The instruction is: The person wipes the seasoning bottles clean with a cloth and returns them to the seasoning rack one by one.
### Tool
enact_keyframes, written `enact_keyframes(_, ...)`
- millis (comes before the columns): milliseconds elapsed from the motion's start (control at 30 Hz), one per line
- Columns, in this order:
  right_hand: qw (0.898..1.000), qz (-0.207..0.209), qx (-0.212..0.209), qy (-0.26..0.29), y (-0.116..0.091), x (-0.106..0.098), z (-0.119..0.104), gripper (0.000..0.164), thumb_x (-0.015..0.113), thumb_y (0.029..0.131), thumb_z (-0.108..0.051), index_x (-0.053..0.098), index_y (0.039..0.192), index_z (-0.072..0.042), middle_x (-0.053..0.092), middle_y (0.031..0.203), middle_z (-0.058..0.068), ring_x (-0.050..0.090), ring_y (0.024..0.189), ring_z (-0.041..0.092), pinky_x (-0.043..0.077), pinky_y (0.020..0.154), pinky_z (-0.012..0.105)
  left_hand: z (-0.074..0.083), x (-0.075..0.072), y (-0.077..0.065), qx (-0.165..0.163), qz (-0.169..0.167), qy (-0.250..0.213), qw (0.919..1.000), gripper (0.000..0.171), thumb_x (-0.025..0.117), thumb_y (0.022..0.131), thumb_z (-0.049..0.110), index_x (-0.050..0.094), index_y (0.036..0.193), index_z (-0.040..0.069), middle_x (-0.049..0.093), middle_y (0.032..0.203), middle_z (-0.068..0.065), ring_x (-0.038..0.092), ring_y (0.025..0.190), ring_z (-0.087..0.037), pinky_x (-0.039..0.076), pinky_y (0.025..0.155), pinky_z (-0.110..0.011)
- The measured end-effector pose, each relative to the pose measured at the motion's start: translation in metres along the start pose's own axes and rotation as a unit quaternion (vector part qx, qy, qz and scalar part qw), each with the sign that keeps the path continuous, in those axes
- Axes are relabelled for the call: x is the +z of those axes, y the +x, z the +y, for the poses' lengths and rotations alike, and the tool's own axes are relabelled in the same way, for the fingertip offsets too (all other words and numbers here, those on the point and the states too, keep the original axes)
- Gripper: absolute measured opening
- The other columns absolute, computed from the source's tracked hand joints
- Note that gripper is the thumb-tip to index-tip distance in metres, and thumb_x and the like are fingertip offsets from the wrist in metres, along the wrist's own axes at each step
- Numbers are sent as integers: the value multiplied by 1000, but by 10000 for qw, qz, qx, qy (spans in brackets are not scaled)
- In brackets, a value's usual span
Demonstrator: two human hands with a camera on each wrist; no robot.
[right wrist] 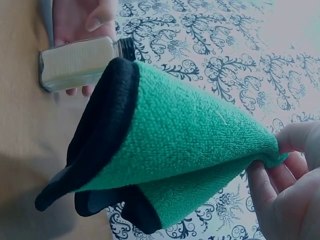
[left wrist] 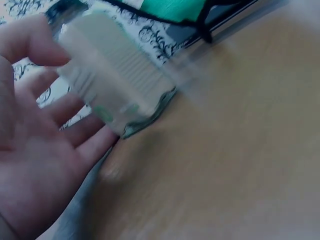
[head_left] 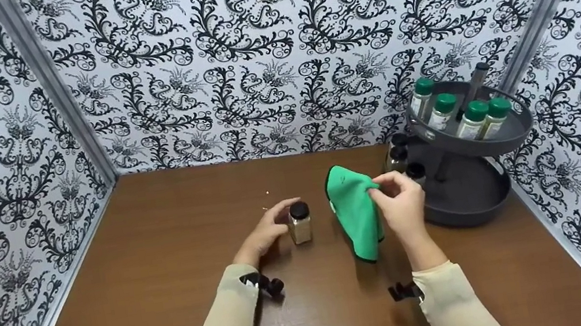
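Observation:
A square glass spice jar (head_left: 300,226) with a black lid and pale beige contents stands upright on the table. My left hand (head_left: 269,229) is at its left side, fingers reaching behind the jar (left wrist: 112,70). In the right wrist view the left thumb appears apart from the glass; whether the fingers touch it, I cannot tell. My right hand (head_left: 403,204) pinches a green cloth (head_left: 355,211) with black edging by one part, between thumb and fingers. The cloth (right wrist: 185,135) hangs down in folds, to the right of the jar.
On the right stands a dark two-tier round rack (head_left: 466,205). Several green-capped spice jars (head_left: 441,111) sit on its upper tier, and black-lidded jars (head_left: 398,156) by its lower left. Small light specks (head_left: 267,192) lie on the brown table (head_left: 183,221); patterned walls (head_left: 253,75) enclose it.

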State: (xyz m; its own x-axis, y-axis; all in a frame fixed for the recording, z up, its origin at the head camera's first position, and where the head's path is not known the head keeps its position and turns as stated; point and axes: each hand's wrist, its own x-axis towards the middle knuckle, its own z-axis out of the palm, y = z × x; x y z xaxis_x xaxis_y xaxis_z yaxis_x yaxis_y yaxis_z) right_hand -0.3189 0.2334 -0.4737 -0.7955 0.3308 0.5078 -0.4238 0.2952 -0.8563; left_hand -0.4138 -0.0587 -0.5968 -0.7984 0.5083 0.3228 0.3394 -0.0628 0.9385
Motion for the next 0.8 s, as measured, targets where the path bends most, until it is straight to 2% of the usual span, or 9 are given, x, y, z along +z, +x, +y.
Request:
enact_keyframes(100, 10000, -88, -10, 32, 0, 0, 1, 13, 81, 81, 7, 79, 92, 1, 76, 90, 18, 68, 74, 6, 55, 69, 18, -3, -1, 5, -66, -393, -325, 9987, 83, 39, 73, -17, 42, 156, -10, 57, 148, -33, 62, 124, -12, 48, 103, -24)
enact_keyframes(233, 10000, -64, -14, 47, 0, -1, 2, 13, 81, 81, 8, 78, 92, 1, 76, 88, 15, 68, 73, 6, 54, 68, 17, -6, -1, 9, -270, -726, -651, 9949, 79, 39, 73, -18, 41, 152, -16, 55, 147, -40, 67, 126, -17, 50, 103, -24)
enact_keyframes(300, 10000, -19, -8, 22, 1, -2, 2, 13, 82, 80, 8, 79, 91, 0, 75, 85, 12, 66, 72, 6, 53, 67, 17, -7, 0, 9, -261, -764, -666, 9945, 75, 43, 74, -17, 45, 148, -18, 61, 141, -38, 69, 122, -21, 53, 100, -24)
enact_keyframes(367, 10000, -16, -4, 26, 1, -2, 2, 13, 82, 80, 8, 79, 90, -1, 74, 83, 11, 65, 71, 7, 52, 66, 17, -5, 0, 7, -172, -725, -611, 9953, 71, 49, 73, -16, 50, 144, -18, 68, 132, -30, 69, 116, -22, 53, 98, -25)
enact_keyframes(433, 10000, -9, -5, 39, 1, -1, 1, 14, 83, 80, 8, 79, 90, 0, 74, 83, 11, 64, 70, 8, 52, 65, 17, -3, 2, 5, -72, -598, -399, 9974, 64, 57, 74, -14, 56, 138, -13, 73, 124, -15, 68, 112, -19, 53, 98, -26)
enact_keyframes(533, 10000, -21, 5, 53, 0, 0, 1, 14, 82, 80, 8, 79, 91, 1, 76, 85, 14, 65, 71, 7, 52, 66, 17, 1, 8, 1, -35, -276, 45, 9996, 52, 69, 75, -13, 65, 126, -4, 72, 112, 3, 65, 105, -14, 52, 97, -26)
enact_keyframes(633, 10000, -24, 47, 51, -2, 2, 2, 15, 82, 79, 9, 79, 92, 2, 77, 87, 17, 66, 72, 6, 53, 67, 17, 3, 18, -4, -141, 153, 324, 9993, 47, 79, 74, -12, 67, 118, 1, 72, 106, 3, 67, 100, -13, 54, 92, -27)
enact_keyframes(800, 9999, -14, 162, -38, -3, 6, 3, 15, 82, 78, 10, 79, 91, 3, 77, 86, 17, 66, 73, 3, 52, 67, 15, 5, 33, -10, -235, 787, 444, 9956, 49, 78, 71, -13, 66, 117, -1, 73, 105, -6, 68, 92, -14, 56, 84, -26)
